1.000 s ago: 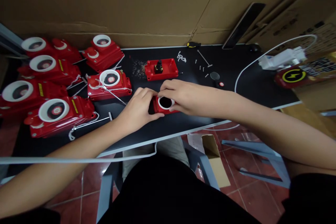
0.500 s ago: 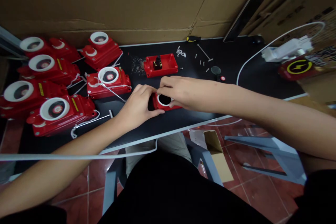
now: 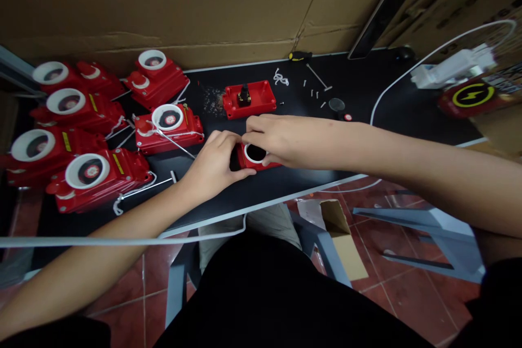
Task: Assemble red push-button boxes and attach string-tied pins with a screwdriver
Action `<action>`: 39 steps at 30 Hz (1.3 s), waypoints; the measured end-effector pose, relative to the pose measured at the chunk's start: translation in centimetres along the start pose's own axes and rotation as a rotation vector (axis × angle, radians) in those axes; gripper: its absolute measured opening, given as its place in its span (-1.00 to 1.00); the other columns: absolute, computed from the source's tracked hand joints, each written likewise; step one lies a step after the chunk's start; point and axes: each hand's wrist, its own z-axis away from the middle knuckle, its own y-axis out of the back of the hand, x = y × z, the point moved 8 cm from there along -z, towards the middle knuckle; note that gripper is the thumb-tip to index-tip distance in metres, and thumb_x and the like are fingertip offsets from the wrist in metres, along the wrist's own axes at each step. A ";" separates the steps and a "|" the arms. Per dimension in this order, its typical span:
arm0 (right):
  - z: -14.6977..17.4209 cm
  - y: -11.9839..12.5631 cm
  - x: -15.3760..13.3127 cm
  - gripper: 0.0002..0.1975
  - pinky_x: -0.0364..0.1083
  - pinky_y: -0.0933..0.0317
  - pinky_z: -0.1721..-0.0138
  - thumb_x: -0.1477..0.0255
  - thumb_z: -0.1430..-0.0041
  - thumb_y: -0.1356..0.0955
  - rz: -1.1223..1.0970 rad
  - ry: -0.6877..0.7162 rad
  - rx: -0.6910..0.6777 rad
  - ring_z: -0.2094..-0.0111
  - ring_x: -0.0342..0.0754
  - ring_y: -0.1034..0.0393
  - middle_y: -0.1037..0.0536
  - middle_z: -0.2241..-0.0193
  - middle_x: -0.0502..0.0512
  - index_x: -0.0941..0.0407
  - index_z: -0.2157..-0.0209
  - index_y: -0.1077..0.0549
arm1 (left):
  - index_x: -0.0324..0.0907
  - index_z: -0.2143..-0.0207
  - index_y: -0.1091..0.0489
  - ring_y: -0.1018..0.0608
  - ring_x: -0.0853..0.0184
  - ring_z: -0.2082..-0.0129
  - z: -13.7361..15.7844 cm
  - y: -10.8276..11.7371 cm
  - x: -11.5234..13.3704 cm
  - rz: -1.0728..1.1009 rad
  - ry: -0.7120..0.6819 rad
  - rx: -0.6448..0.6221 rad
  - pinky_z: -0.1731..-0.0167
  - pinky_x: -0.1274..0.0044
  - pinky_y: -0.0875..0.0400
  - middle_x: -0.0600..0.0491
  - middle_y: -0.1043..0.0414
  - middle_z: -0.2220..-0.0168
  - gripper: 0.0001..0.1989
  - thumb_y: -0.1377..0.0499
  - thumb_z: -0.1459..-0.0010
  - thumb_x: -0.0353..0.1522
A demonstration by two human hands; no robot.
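Note:
On the black tabletop between my hands lies a red box cover [image 3: 267, 165] with a white ring around a dark round opening. My left hand [image 3: 218, 162] grips its left end, the thumb along the near side and the fingers curled over the far side. From above, my right hand [image 3: 269, 138] holds the cover's right part, its fingers bent by the ring; it hides much of the cover. Just beyond sits an open red box base [image 3: 265, 99] with a black switch part [image 3: 244, 97] inside.
Several assembled red boxes [image 3: 169, 138] with white rings crowd the left side. A T-handled tool [image 3: 149, 187], loose screws [image 3: 312, 93], a clear disc [image 3: 336, 104], a white cord [image 3: 280, 77] and a yellow-black screwdriver [image 3: 299, 56] lie about. A cable [image 3: 383, 92] curves at right.
Both hands keep their hold on the red cover, and the right hand's fingers have shifted slightly left. The view has tilted a little.

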 end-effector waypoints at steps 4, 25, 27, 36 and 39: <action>1.1 1.4 2.3 -0.50 0.16 -0.43 0.12 0.03 -0.55 -0.41 -0.024 -0.309 0.106 0.19 0.24 -0.62 -0.62 0.31 0.29 0.18 0.28 -0.62 | -0.15 -0.11 -0.47 -0.58 -0.03 -0.09 0.1 0.0 0.1 0.026 -0.002 -0.006 -0.14 0.14 -0.55 -0.10 -0.61 -0.09 -0.42 -0.61 -0.21 -0.16; 0.9 1.5 -1.6 -0.65 0.08 -0.48 -0.03 0.64 -0.47 -0.34 0.048 0.157 0.003 -0.07 0.13 -0.54 -0.61 -0.18 0.29 0.18 -0.20 -0.56 | -0.15 -0.10 -0.45 -0.60 -0.04 -0.11 0.2 0.1 -0.1 0.003 -0.004 -0.010 -0.18 0.12 -0.53 -0.11 -0.61 -0.12 -0.42 -0.62 -0.21 -0.18; 0.3 1.1 -1.4 -0.75 0.08 -0.46 0.05 0.62 -0.50 -0.34 0.023 0.087 -0.015 0.02 0.13 -0.58 -0.66 -0.06 0.30 0.19 -0.06 -0.63 | -0.16 -0.11 -0.44 -0.60 -0.02 -0.09 0.3 0.2 0.1 0.004 -0.020 -0.002 -0.15 0.15 -0.54 -0.11 -0.61 -0.11 -0.41 -0.62 -0.21 -0.19; 0.9 1.3 0.5 -0.65 0.13 -0.47 0.01 0.34 -0.49 -0.49 -0.017 -0.032 0.044 -0.01 0.20 -0.57 -0.63 -0.12 0.34 0.17 -0.20 -0.58 | -0.17 -0.10 -0.45 -0.59 -0.04 -0.12 0.3 0.3 0.1 -0.021 -0.010 -0.006 -0.17 0.13 -0.54 -0.14 -0.60 -0.13 -0.41 -0.62 -0.21 -0.15; 0.8 1.3 -0.8 -0.61 0.11 -0.44 -0.12 0.62 -0.52 -0.33 -0.048 0.134 -0.023 -0.14 0.14 -0.52 -0.59 -0.24 0.27 0.14 -0.26 -0.55 | -0.17 -0.07 -0.46 -0.60 -0.02 -0.09 0.2 0.3 0.1 -0.013 0.002 -0.012 -0.16 0.14 -0.54 -0.12 -0.61 -0.10 -0.44 -0.62 -0.21 -0.17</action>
